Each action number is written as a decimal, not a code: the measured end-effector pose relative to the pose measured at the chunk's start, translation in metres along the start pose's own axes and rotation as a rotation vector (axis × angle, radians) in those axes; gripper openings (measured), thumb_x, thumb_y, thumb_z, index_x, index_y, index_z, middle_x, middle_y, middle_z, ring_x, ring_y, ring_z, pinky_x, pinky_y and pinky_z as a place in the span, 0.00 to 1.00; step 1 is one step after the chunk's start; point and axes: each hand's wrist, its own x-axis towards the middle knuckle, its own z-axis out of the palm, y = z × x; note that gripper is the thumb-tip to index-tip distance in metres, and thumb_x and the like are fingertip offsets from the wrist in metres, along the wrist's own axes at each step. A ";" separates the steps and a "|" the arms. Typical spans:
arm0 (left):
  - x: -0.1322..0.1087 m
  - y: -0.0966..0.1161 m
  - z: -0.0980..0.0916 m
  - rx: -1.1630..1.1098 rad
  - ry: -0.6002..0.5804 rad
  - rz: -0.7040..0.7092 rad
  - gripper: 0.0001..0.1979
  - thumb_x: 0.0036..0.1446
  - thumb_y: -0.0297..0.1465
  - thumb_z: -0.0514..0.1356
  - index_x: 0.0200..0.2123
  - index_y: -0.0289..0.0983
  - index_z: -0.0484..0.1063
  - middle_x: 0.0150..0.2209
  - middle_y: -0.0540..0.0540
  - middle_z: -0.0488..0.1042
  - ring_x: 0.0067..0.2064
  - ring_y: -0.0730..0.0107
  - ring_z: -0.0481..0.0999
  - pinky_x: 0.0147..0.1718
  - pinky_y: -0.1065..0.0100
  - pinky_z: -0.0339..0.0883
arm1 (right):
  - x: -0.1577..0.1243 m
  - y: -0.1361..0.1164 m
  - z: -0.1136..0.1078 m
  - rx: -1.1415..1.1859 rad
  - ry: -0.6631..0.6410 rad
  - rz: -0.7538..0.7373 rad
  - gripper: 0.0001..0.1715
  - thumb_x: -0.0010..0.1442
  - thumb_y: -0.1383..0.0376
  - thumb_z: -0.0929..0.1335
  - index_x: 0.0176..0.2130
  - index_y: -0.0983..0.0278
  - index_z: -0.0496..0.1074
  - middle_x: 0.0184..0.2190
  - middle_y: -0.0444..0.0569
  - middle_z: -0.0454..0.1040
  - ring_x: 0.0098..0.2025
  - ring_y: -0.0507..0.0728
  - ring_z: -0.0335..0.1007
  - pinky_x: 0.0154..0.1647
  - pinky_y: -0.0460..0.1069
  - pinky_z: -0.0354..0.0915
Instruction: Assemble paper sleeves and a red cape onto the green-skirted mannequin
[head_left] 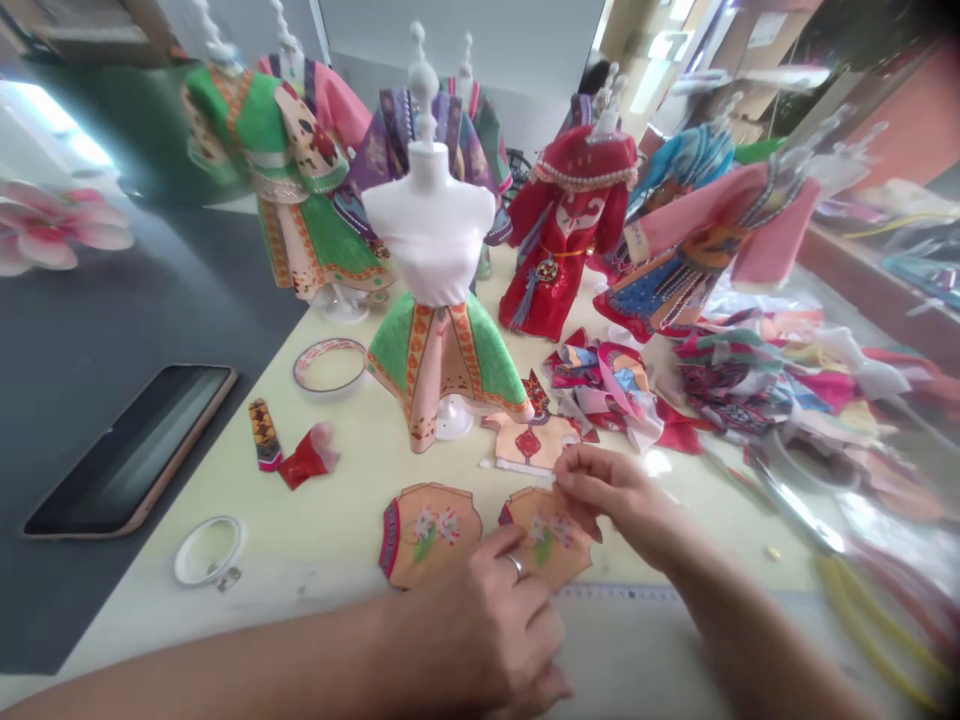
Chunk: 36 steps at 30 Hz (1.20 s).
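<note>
My left hand (514,620), a ring on one finger, presses an extended fingertip on a peach fabric cutout (555,545) with a flower print. Its other fingers curl loosely and hold nothing. My right hand (615,490) pinches thumb and forefinger together at that cutout's upper edge; what lies between them is too small to make out. A matching flower cutout (442,530) lies flat to the left. Just above the right fingertips is a peach bodice-shaped piece (529,440) with a white strip along its lower edge. Behind it stands a white doll mannequin (431,220) wearing a green and peach skirt (491,350).
Dressed doll mannequins stand at the back, among them one in a red robe (559,240). Fabric scraps (780,370) and scissors (799,500) lie right. Left are tape rolls (180,570), a red scrap (307,457) and a phone (127,450). A ruler (637,594) crosses the front.
</note>
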 end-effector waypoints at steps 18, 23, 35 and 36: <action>-0.007 -0.015 0.014 -0.113 0.267 -0.077 0.14 0.59 0.32 0.54 0.21 0.36 0.65 0.22 0.48 0.70 0.31 0.67 0.70 0.49 0.58 0.66 | 0.001 0.007 0.006 0.059 -0.151 0.169 0.07 0.60 0.63 0.63 0.35 0.65 0.67 0.16 0.38 0.66 0.13 0.45 0.56 0.15 0.41 0.52; -0.007 -0.015 0.014 -0.117 0.261 -0.074 0.13 0.59 0.31 0.53 0.23 0.35 0.67 0.24 0.46 0.72 0.35 0.65 0.73 0.52 0.58 0.63 | 0.003 0.008 0.007 -0.021 -0.139 0.190 0.06 0.60 0.66 0.62 0.35 0.65 0.67 0.15 0.38 0.66 0.13 0.44 0.56 0.14 0.40 0.50; -0.006 -0.018 0.017 -0.044 0.258 -0.085 0.13 0.59 0.32 0.54 0.23 0.36 0.67 0.22 0.49 0.71 0.32 0.66 0.72 0.56 0.56 0.59 | 0.007 0.005 0.010 -0.150 -0.119 0.201 0.06 0.61 0.69 0.61 0.35 0.64 0.66 0.15 0.36 0.62 0.15 0.44 0.53 0.14 0.39 0.49; -0.005 -0.019 0.018 -0.043 0.258 -0.082 0.13 0.59 0.32 0.54 0.23 0.36 0.67 0.22 0.49 0.71 0.32 0.66 0.72 0.56 0.57 0.59 | 0.007 0.006 0.010 -0.148 -0.121 0.204 0.06 0.61 0.69 0.60 0.35 0.64 0.66 0.15 0.36 0.62 0.15 0.44 0.53 0.14 0.39 0.49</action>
